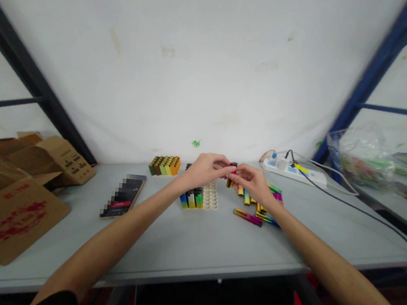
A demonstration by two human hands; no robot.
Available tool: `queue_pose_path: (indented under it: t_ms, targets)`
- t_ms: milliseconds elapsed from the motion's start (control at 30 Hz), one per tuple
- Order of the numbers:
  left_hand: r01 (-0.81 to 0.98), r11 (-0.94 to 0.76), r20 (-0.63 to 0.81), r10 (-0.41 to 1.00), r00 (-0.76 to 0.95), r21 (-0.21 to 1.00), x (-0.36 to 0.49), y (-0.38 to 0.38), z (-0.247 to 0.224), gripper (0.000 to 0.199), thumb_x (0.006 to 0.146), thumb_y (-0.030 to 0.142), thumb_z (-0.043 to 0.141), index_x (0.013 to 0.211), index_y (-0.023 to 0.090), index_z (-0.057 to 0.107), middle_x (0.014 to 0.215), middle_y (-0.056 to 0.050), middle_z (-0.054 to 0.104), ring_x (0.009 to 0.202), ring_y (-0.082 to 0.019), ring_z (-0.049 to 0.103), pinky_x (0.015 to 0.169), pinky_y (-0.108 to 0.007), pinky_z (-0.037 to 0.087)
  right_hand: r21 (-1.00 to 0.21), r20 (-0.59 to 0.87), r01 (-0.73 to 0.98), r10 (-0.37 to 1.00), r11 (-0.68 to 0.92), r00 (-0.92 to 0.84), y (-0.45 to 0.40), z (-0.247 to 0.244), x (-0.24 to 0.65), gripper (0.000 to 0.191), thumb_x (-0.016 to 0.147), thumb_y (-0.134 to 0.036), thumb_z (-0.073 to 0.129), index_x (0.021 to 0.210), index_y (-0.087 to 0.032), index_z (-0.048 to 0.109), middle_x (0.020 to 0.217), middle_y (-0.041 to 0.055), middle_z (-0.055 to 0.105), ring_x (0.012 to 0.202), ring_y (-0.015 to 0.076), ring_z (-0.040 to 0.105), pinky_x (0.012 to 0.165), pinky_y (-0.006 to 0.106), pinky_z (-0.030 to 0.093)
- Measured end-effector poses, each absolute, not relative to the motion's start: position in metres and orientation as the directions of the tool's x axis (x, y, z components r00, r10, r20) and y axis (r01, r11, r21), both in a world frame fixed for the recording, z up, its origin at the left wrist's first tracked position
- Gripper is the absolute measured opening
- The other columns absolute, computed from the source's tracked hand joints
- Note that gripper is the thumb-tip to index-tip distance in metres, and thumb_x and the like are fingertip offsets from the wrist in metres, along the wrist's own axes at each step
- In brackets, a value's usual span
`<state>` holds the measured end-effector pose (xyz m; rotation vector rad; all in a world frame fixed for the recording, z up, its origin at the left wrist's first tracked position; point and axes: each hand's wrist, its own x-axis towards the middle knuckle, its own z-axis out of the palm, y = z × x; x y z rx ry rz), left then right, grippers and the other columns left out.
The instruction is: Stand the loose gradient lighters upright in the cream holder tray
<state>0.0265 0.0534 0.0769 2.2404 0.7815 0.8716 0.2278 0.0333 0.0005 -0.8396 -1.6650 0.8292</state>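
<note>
My left hand and my right hand meet above the middle of the table, fingers closed on one lighter. It looks red at the top and shiny gold lower down, and is held upright. Below my left hand is a white tray with round-edged slots. Shiny lighters stand in its left part, and my left hand and forearm cover some of them. Under and beside my right hand lies a loose pile of shiny multicoloured lighters, partly hidden by my right wrist.
A block of yellow and dark lighters stands by the wall. A phone, partly pixelated, lies left of the tray. Cardboard boxes take up the left end. A power strip with cables and a clear plastic bag are at the right.
</note>
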Motion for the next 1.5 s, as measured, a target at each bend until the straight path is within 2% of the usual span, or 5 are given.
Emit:
queue_pose_path:
  t_ms: [367, 533, 700, 1067, 1500]
  targets:
    - [-0.019, -0.511, 0.449, 0.736, 0.507, 0.860, 0.025, 0.068, 0.062, 0.031, 0.094, 0.047, 0.065, 0.097, 0.018, 0.057, 0.092, -0.007, 0.075, 0.090, -0.019, 0.072, 0.089, -0.037, 0.057, -0.810, 0.501, 0.251, 0.848, 0.530, -0.173, 0.033, -0.001, 0.228, 0.040, 0.096, -0.057, 0.061, 0.090, -0.019, 0.069, 0.065, 0.0010, 0.068, 0.055, 0.0142, 0.062, 0.055, 0.026, 0.049]
    - [-0.172, -0.243, 0.298, 0.798, 0.524, 0.955, 0.019, 0.070, 0.060, 0.039, 0.093, 0.058, 0.063, 0.108, 0.028, 0.044, 0.072, 0.007, 0.059, 0.050, -0.008, 0.053, 0.055, -0.023, 0.052, -0.713, 0.518, 0.474, 0.844, 0.516, -0.140, 0.036, -0.003, 0.234, 0.048, 0.103, -0.056, 0.047, 0.080, -0.019, 0.068, 0.064, 0.0020, 0.067, 0.053, 0.0137, 0.061, 0.055, 0.025, 0.046]
    - [0.019, -0.261, 0.222, 0.856, 0.466, 0.965, 0.003, 0.063, 0.056, 0.042, 0.092, 0.063, 0.060, 0.089, 0.022, 0.050, 0.062, 0.009, 0.035, 0.042, -0.005, 0.024, 0.038, -0.016, 0.020, -0.695, 0.520, 0.499, 0.841, 0.517, -0.147, 0.037, -0.005, 0.234, 0.045, 0.104, -0.055, 0.046, 0.085, -0.019, 0.067, 0.066, 0.0016, 0.069, 0.052, 0.0136, 0.062, 0.054, 0.025, 0.046]
    - [0.537, -0.623, 0.532, 0.776, 0.338, 0.569, -0.018, 0.043, 0.052, 0.042, 0.091, 0.045, 0.046, 0.057, 0.021, 0.038, 0.055, 0.005, 0.036, 0.055, -0.012, 0.035, 0.055, -0.027, 0.026, -0.594, 0.538, 0.584, 0.813, 0.554, -0.223, 0.035, -0.003, 0.232, 0.044, 0.106, -0.047, 0.044, 0.082, -0.019, 0.067, 0.064, 0.0008, 0.068, 0.055, 0.0138, 0.062, 0.060, 0.026, 0.044]
    - [0.553, -0.620, 0.566, 0.770, 0.293, 0.557, -0.019, 0.042, 0.042, 0.041, 0.098, 0.049, 0.051, 0.069, 0.020, 0.046, 0.059, 0.006, 0.042, 0.059, -0.012, 0.042, 0.060, -0.026, 0.032, -0.544, 0.514, 0.603, 0.800, 0.583, -0.310, 0.034, -0.002, 0.231, 0.041, 0.107, -0.042, 0.044, 0.080, -0.019, 0.065, 0.063, -0.0006, 0.066, 0.054, 0.0125, 0.059, 0.060, 0.025, 0.041]
